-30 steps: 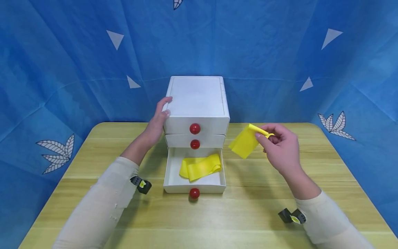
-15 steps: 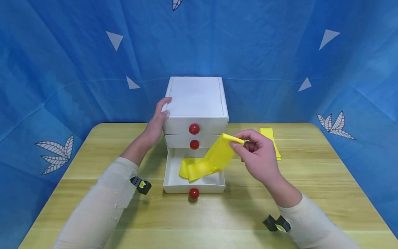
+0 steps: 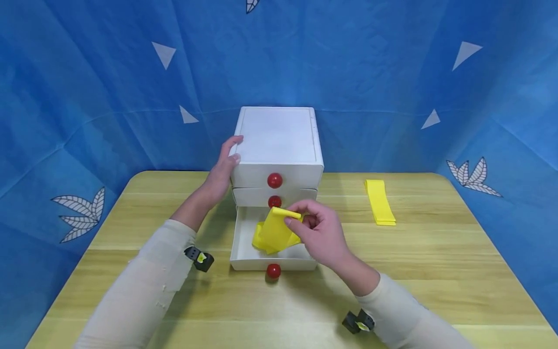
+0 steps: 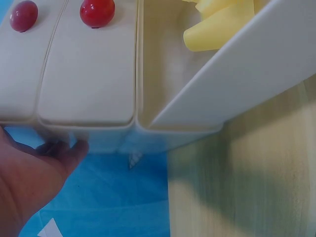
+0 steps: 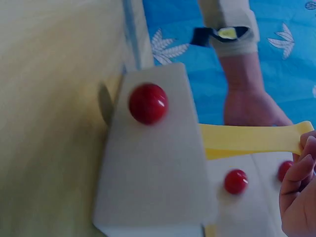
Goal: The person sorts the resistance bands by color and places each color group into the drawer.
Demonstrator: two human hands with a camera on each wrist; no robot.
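My right hand (image 3: 320, 232) pinches the top edge of a folded yellow strip (image 3: 277, 230) above the open bottom drawer (image 3: 244, 257). The strip hangs down over another yellow piece (image 3: 258, 237) lying in the drawer and partly hides it. The right wrist view also shows the held strip (image 5: 252, 138) stretching from the fingers toward the drawer front (image 5: 153, 182). My left hand (image 3: 218, 179) rests on the upper left side of the white drawer cabinet (image 3: 279, 138), two fingertips at its top edge. In the left wrist view that hand (image 4: 39, 173) touches the side wall.
A flat folded yellow strip (image 3: 380, 202) lies on the wooden table (image 3: 436, 271) to the right. Red knobs sit on the cabinet's three drawers, and the upper two drawers are closed. Blue cloth (image 3: 370, 72) hangs behind the table.
My right hand has moved left with the strip, from right of the cabinet to over the drawer. The strip on the table has come into view. My left hand has stayed put.
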